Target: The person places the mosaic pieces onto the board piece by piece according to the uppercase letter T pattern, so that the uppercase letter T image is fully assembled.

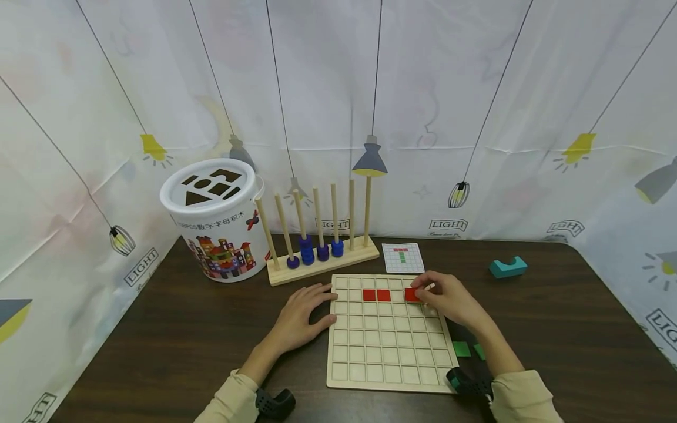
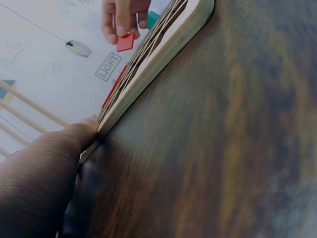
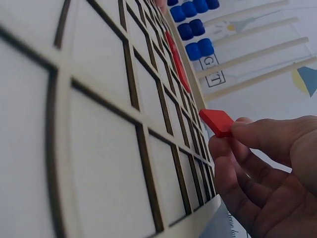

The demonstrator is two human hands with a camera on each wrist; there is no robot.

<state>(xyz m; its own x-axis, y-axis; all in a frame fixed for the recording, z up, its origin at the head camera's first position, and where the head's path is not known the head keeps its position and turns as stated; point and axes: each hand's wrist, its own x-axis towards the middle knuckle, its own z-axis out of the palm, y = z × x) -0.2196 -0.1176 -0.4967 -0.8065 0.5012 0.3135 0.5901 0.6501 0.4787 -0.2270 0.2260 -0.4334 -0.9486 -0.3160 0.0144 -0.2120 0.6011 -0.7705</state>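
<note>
A wooden grid board (image 1: 388, 356) lies on the dark table. Two red square tiles, one (image 1: 369, 295) beside the other (image 1: 383, 295), sit in neighbouring cells of its second row from the back. Between thumb and fingertips my right hand (image 1: 455, 299) pinches another red square tile (image 1: 410, 295), held tilted above the board in the right wrist view. Further right in that row, it overlaps a cell in the head view. My left hand (image 1: 300, 317) rests on the table with spread fingers, their tips and the thumb at the board's left edge.
Behind the board lies a pattern card (image 1: 391, 263) with red and green squares. Green tiles (image 1: 462, 349) lie right of the board, near my right forearm. A peg rack (image 1: 351, 255) with blue and purple beads, a white bucket (image 1: 259, 247) and a teal block (image 1: 508, 269) stand farther back.
</note>
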